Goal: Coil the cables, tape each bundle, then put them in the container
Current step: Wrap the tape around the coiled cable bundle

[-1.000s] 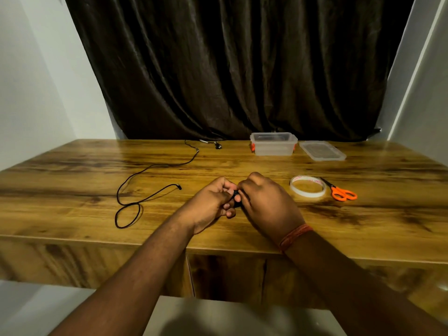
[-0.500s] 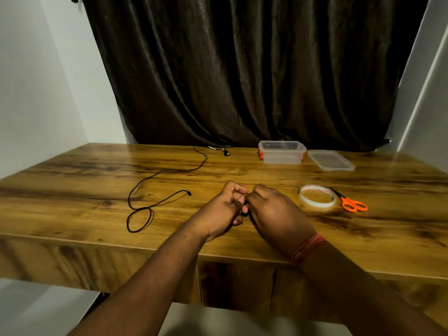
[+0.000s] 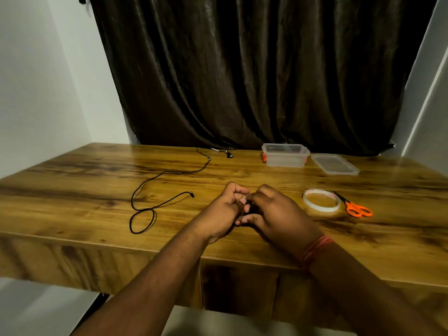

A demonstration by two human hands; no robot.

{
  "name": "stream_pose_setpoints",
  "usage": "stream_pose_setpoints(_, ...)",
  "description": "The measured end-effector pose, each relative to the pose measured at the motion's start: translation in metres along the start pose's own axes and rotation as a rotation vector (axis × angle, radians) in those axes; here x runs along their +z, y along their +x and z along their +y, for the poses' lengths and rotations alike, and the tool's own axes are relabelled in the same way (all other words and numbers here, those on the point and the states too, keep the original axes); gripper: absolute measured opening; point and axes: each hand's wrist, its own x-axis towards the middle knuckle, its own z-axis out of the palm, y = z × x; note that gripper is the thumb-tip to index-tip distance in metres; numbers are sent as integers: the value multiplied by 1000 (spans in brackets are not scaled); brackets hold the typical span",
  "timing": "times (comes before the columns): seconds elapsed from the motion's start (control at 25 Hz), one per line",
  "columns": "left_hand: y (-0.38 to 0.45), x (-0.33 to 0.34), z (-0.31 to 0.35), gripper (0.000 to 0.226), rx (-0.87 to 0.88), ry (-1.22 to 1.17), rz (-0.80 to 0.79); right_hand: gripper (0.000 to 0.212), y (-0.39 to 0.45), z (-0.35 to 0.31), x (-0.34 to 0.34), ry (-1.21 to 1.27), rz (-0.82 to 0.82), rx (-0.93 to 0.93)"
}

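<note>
My left hand [image 3: 225,209] and my right hand [image 3: 276,214] meet over the middle of the wooden table [image 3: 72,190]. Both curl round a small black cable bundle [image 3: 251,206], of which only a sliver shows between the fingers. A long black cable [image 3: 155,204] lies loose on the table to the left, looped at its near end. A clear plastic container [image 3: 285,156] stands open at the back, with its lid [image 3: 334,164] beside it on the right. A roll of clear tape [image 3: 321,200] lies right of my hands.
Orange-handled scissors [image 3: 355,207] lie just right of the tape roll. A small black plug end [image 3: 228,154] of the cable rests near the back edge by the dark curtain [image 3: 242,69]. White walls close in on both sides.
The camera has tilted up a little, so the table sits lower in view. My hands stay together on the bundle, with the fingers shifting slightly.
</note>
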Motion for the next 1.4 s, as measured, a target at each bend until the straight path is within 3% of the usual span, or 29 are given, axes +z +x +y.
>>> stream_pose_setpoints(0.16, 0, 1, 1, 17, 10, -91, 11, 43, -2, 12, -1, 80, 25, 13)
stream_pose_setpoints(0.44, -3, 0, 7, 12, -1, -147, -60, 22, 2, 21, 6, 393, 138, 87)
stream_pose_setpoints(0.68, -2, 2, -2, 10, 35, 6, -41, 16, -2, 22, 7, 365, 228, 61)
stream_pose_setpoints(0.88, -1, -2, -8, 23, 99, 223, -11, 14, -3, 20, 6, 367, 260, 77)
stream_pose_setpoints(1.12, -2, 1, -6, 17, 81, 307, 11, 15, -4, 19, 6, 366, 262, 74)
stream_pose_setpoints(1.4, -3, 6, 3, 23, 3, -21, -67, 13, -4, 21, 7, 308, 281, 8)
